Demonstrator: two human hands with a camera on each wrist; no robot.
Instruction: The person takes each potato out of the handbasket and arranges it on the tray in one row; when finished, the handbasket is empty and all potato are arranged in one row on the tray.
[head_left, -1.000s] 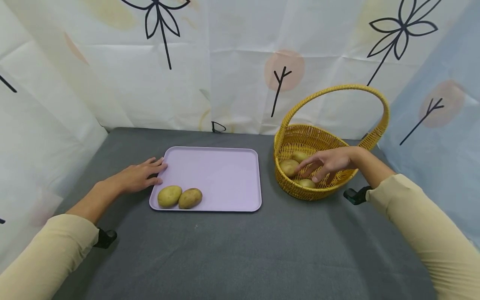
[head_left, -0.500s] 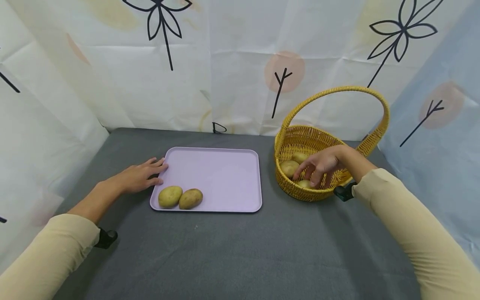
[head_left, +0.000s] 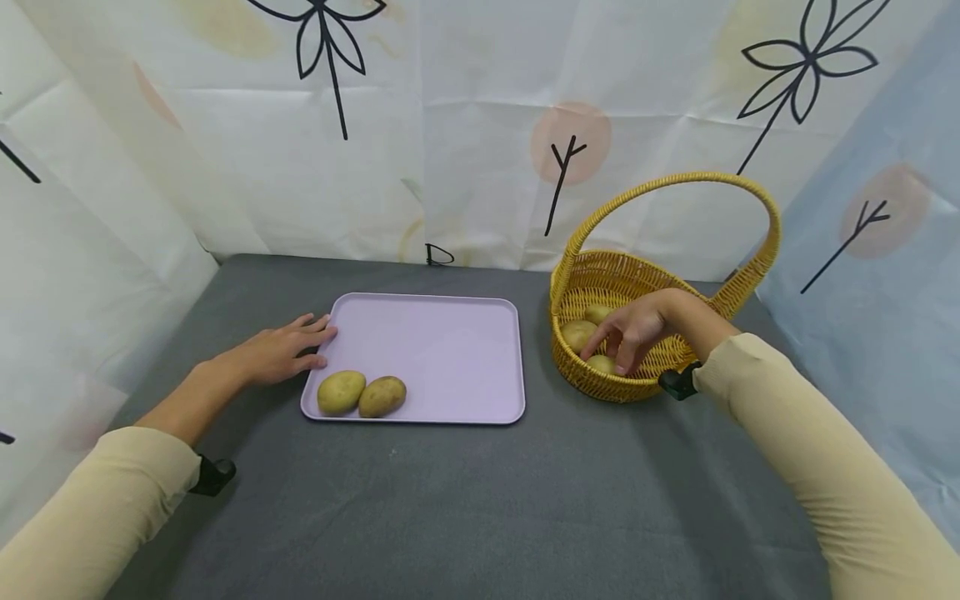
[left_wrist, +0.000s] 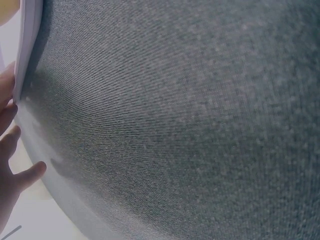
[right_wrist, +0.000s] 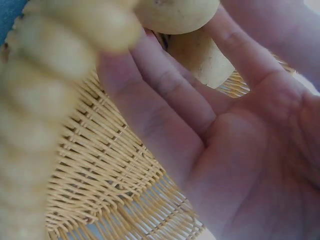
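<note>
In the head view my left hand (head_left: 288, 352) rests on the left rim of a lilac tray (head_left: 442, 358), its fingers spread. Two potatoes lie side by side near the tray's front left corner: a yellowish one (head_left: 341, 392) and a browner one (head_left: 382, 397). My right hand (head_left: 637, 329) reaches down into a yellow wicker basket (head_left: 600, 387). Its fingers and thumb close around a potato (head_left: 602, 364) by the front wall, seen against the fingertips in the right wrist view (right_wrist: 177, 12). Behind it lie two more potatoes, a larger one (head_left: 578, 335) and another (head_left: 597, 313).
The basket's tall arched handle (head_left: 675, 177) rises above and behind my right hand. Dark grey cloth (head_left: 450, 500) covers the table. A white patterned curtain (head_left: 480, 167) hangs behind, with a bluish one (head_left: 885, 333) along the right side.
My right hand has moved left and lower into the basket, its fingers closing around the front potato, which has shifted slightly left. My left hand has stayed at the tray's rim.
</note>
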